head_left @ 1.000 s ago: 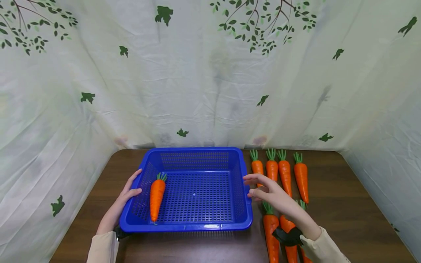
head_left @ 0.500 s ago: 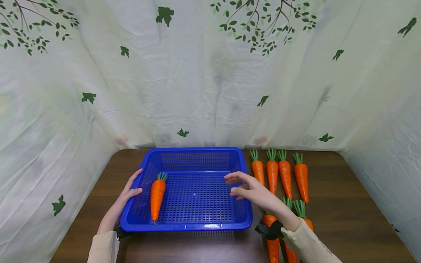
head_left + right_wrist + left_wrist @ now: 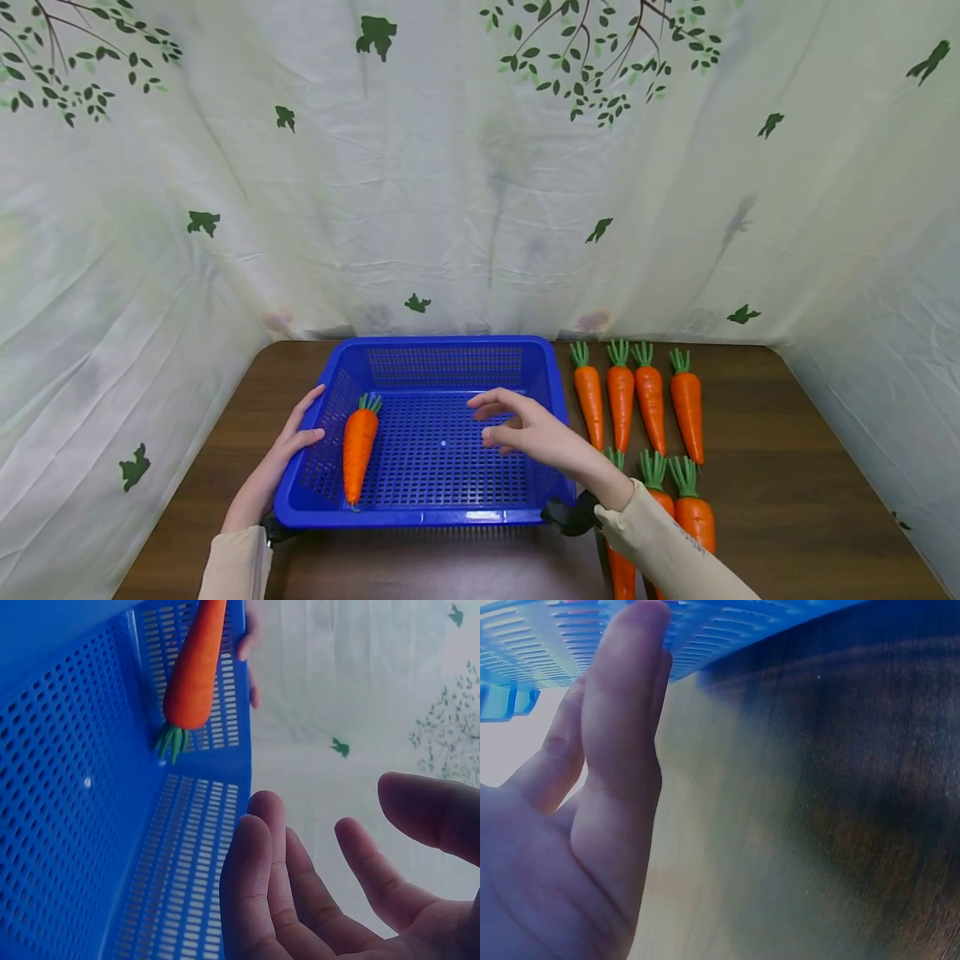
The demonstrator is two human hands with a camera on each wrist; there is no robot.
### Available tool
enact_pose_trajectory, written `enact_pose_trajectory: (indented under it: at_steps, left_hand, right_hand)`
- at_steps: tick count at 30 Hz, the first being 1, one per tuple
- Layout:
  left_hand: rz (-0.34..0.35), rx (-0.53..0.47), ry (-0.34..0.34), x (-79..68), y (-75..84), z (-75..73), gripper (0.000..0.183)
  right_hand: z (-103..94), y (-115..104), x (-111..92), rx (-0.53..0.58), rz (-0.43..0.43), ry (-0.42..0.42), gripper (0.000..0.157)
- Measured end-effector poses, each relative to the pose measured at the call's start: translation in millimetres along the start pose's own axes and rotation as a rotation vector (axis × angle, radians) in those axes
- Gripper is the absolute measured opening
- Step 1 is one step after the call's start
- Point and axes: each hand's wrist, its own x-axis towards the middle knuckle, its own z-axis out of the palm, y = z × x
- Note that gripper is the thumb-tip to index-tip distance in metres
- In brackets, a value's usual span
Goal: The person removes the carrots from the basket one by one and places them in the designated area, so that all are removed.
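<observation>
A blue plastic basket (image 3: 427,520) with perforated walls sits on the table. Inside it, toward the left, lies one orange carrot (image 3: 360,454) with a green top; the right wrist view also shows this carrot (image 3: 193,682). My left hand (image 3: 288,437) rests against the basket's left side, thumb and fingertips at the rim. In the left wrist view, the thumb (image 3: 619,742) is straight up against the basket wall. My right hand (image 3: 528,429) hovers over the basket's right half, fingers loosely bent and apart, holding nothing.
Right of the basket, several carrots (image 3: 686,408) lie in a back row, tops pointing away. A front row of carrots (image 3: 694,521) is partly hidden by my right sleeve (image 3: 667,546). A leaf-printed white curtain (image 3: 465,208) stands behind the brown table (image 3: 795,500).
My right hand has moved left from the basket's right rim to above its inside, uncovering more of the carrots on the right. The left hand and the basket have stayed in place.
</observation>
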Motion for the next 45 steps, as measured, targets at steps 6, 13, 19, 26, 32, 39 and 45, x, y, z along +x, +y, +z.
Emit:
enact_pose_trajectory:
  at_steps: [6, 13, 19, 26, 32, 39, 45]
  left_hand:
    - [-0.005, -0.016, -0.006, -0.9, -1.3, -1.0, 0.066]
    - [-0.067, -0.017, -0.005, -1.6, 0.7, -0.8, 0.064]
    - [-0.078, -0.017, -0.012, -1.0, 1.9, -0.5, 0.064]
    - [-0.087, -0.021, -0.025, -1.6, 2.4, -0.5, 0.064]
    - [-0.088, -0.012, -0.018, -1.4, 2.1, -0.5, 0.064]
    - [-0.094, -0.02, -0.021, -1.5, 2.6, -0.7, 0.064]
    - [-0.099, -0.006, -0.022, -1.7, 2.2, -1.4, 0.063]
  right_hand:
    - [9.5, -4.9, 14.0, 0.028, 0.029, -0.028, 0.038]
    - [18.7, -5.3, 30.9, 0.067, 0.053, -0.049, 0.037]
    - [25.8, -7.3, 44.3, 0.119, 0.079, -0.072, 0.038]
    - [34.1, -5.6, 57.5, 0.147, 0.099, -0.069, 0.037]
    - [38.8, -1.6, 66.7, 0.149, 0.113, -0.084, 0.037]
    - [46.7, 0.5, 77.3, 0.175, 0.127, -0.089, 0.037]
    - [56.4, -0.1, 87.5, 0.217, 0.158, -0.09, 0.039]
